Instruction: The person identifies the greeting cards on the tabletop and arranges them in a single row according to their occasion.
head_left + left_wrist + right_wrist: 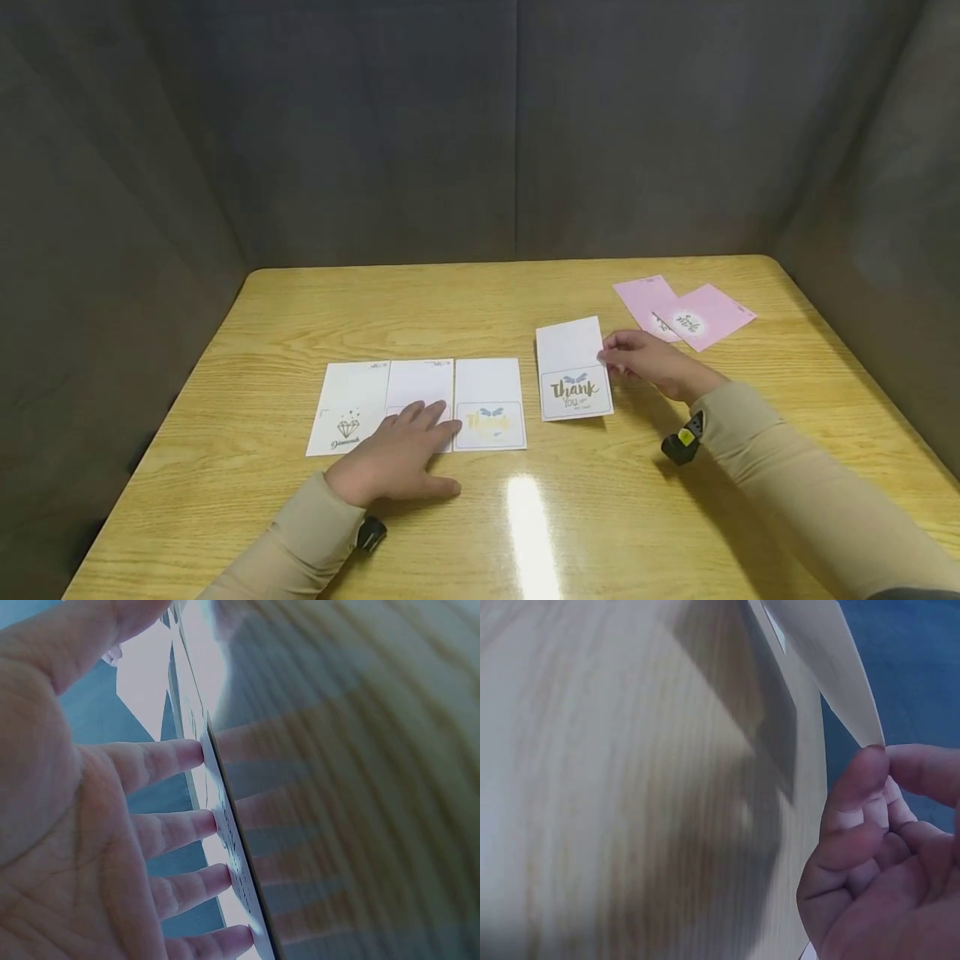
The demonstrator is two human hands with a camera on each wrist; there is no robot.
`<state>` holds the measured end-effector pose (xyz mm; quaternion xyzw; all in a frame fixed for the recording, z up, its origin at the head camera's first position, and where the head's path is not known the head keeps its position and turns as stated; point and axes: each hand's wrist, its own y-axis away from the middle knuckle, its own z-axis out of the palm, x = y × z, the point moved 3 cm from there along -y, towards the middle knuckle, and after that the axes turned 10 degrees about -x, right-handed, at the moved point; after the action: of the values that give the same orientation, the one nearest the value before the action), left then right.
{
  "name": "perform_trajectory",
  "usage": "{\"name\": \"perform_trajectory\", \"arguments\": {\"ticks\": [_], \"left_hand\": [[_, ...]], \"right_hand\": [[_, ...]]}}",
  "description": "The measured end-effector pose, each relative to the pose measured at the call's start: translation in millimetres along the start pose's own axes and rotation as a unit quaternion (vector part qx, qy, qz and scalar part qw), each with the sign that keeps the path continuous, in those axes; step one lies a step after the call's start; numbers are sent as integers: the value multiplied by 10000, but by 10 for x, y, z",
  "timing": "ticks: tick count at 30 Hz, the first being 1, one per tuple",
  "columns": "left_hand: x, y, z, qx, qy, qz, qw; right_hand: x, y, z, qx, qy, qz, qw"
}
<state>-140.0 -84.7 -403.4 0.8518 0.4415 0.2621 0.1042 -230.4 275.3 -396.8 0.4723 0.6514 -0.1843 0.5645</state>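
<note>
In the head view my right hand [652, 362] pinches the right edge of a white "Thank You" card [572, 346], held tilted above the table. The right wrist view shows thumb and finger on the edge of that card [836, 667], with its shadow below. My left hand [401, 454] lies with fingers spread over the middle card [422, 383] of a row of three. Its fingertips touch the card surface in the left wrist view. Left of it is a card with a diamond drawing [352, 392]; on its right, another "Thank You" card [487, 383] with gold lettering.
Two pink cards [712, 312] overlap at the back right of the wooden table [390, 317]. Dark grey curtains [517, 133] stand behind and on both sides. A bright light reflection [531, 533] falls on the front of the table.
</note>
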Motion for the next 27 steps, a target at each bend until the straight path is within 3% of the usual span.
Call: {"name": "perform_trajectory", "arguments": {"ticks": [6, 13, 20, 27], "left_hand": [[-5, -18, 1, 111, -57, 38, 9999], [14, -2, -11, 67, 13, 14, 10000], [24, 7, -20, 54, 42, -4, 10000], [18, 10, -14, 32, 59, -20, 10000]], "right_hand": [[4, 13, 65, -29, 512, 197, 9985], [-18, 6, 161, 213, 1302, 401, 9905], [-32, -4, 227, 312, 1491, 653, 9862], [-15, 4, 254, 260, 1604, 574, 9850]]}}
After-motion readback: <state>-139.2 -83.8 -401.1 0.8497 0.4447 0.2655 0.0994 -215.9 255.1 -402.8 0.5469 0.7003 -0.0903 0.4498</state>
